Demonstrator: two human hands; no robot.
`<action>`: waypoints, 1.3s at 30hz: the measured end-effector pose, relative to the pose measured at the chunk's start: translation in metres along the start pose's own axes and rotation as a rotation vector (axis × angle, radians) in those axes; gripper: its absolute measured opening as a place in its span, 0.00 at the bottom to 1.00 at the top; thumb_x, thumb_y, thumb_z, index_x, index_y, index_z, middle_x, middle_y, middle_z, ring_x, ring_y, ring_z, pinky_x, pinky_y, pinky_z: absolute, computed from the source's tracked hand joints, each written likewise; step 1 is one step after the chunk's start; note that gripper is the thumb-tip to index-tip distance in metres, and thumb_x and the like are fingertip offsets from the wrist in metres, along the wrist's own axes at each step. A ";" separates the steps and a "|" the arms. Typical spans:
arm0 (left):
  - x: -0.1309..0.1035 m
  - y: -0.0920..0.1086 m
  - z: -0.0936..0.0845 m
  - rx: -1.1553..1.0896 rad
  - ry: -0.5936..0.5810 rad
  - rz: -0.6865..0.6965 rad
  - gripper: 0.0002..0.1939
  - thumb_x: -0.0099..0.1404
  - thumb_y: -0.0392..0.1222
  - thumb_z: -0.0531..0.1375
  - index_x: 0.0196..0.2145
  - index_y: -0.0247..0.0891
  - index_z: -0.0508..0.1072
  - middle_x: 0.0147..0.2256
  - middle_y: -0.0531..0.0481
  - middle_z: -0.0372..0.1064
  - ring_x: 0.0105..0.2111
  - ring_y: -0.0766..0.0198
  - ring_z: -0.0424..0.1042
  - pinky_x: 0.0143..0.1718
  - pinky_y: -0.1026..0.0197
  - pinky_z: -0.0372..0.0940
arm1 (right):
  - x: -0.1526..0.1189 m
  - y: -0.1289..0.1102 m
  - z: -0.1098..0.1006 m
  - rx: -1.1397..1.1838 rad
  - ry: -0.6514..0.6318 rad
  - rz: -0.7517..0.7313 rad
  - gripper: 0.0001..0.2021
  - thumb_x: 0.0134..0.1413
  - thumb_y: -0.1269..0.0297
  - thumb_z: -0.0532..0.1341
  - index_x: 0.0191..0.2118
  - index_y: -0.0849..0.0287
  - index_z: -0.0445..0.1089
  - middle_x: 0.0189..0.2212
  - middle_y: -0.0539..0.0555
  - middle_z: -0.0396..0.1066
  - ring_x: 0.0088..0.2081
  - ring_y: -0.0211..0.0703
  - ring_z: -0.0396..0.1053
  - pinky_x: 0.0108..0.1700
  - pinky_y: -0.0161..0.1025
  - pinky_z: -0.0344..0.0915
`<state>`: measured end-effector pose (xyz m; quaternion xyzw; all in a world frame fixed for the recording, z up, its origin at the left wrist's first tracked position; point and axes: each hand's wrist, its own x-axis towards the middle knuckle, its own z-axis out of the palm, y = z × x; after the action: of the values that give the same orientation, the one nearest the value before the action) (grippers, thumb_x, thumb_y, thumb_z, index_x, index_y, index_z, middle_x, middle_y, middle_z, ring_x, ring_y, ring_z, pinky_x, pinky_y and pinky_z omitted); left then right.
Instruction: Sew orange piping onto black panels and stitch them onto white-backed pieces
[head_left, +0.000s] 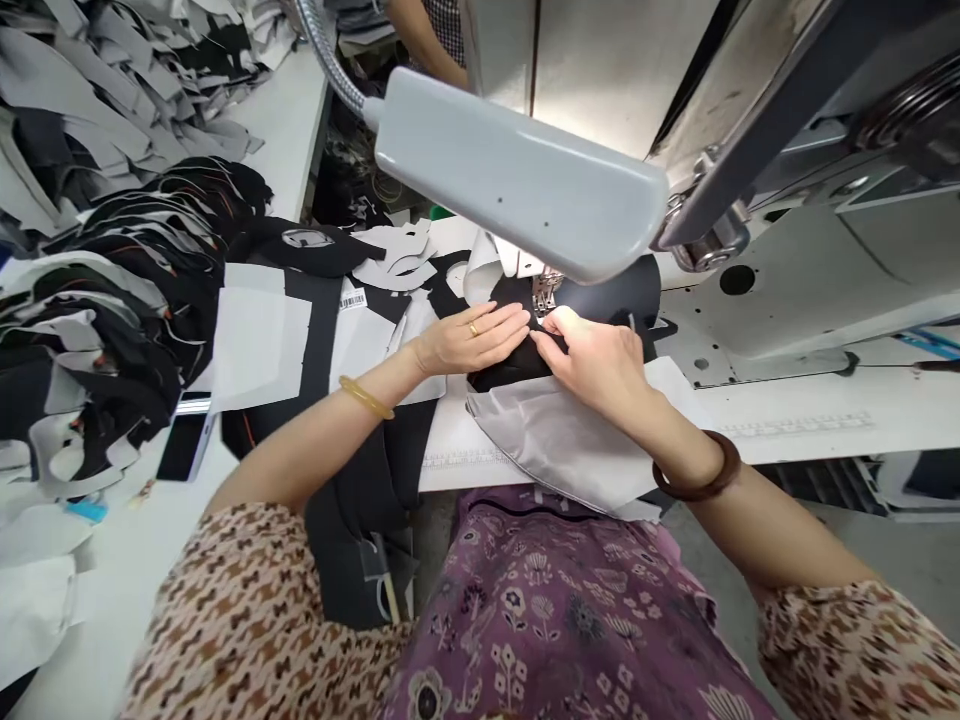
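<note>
My left hand (471, 340), with a ring and a yellow bangle, lies flat with its fingers pressing a black fabric piece (504, 368) on the sewing machine bed. My right hand (592, 358), a dark bangle on its wrist, pinches the same black piece right by the presser foot (544, 294). A grey fabric piece (555, 440) lies under the black one and hangs over the table edge toward my lap. The needle area is partly hidden by the lamp head.
A grey lamp head (517, 175) on a flexible neck hangs over the work. The sewing machine body (810, 260) fills the right. Piles of black and grey cut pieces (112, 280) cover the left table. A phone (184, 440) lies there. Another person's arm (424, 40) is at the top.
</note>
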<state>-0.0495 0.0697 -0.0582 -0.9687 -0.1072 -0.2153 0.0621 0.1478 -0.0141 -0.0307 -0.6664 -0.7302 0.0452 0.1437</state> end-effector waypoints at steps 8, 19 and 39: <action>-0.003 0.005 0.002 0.175 0.016 0.081 0.19 0.67 0.34 0.49 0.55 0.41 0.61 0.51 0.43 0.67 0.55 0.59 0.63 0.52 0.56 0.64 | -0.010 0.019 -0.002 -0.173 0.101 -0.090 0.25 0.62 0.55 0.41 0.23 0.62 0.64 0.20 0.54 0.64 0.24 0.36 0.57 0.30 0.38 0.39; 0.019 0.067 0.022 0.399 0.228 -0.408 0.15 0.67 0.37 0.50 0.50 0.42 0.69 0.47 0.44 0.71 0.50 0.59 0.68 0.48 0.58 0.60 | 0.042 0.037 -0.006 -0.023 0.074 0.139 0.20 0.56 0.55 0.47 0.23 0.61 0.68 0.23 0.57 0.66 0.28 0.41 0.60 0.30 0.37 0.43; 0.021 0.074 0.027 0.485 0.206 -0.428 0.19 0.66 0.44 0.52 0.54 0.51 0.65 0.50 0.47 0.69 0.51 0.57 0.68 0.50 0.55 0.57 | 0.074 0.038 -0.006 0.066 0.051 0.156 0.10 0.47 0.60 0.54 0.29 0.59 0.69 0.30 0.57 0.70 0.35 0.47 0.64 0.36 0.40 0.55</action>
<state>-0.0022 0.0067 -0.0789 -0.8543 -0.3496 -0.2882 0.2547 0.1811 0.0621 -0.0236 -0.7173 -0.6702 0.0630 0.1802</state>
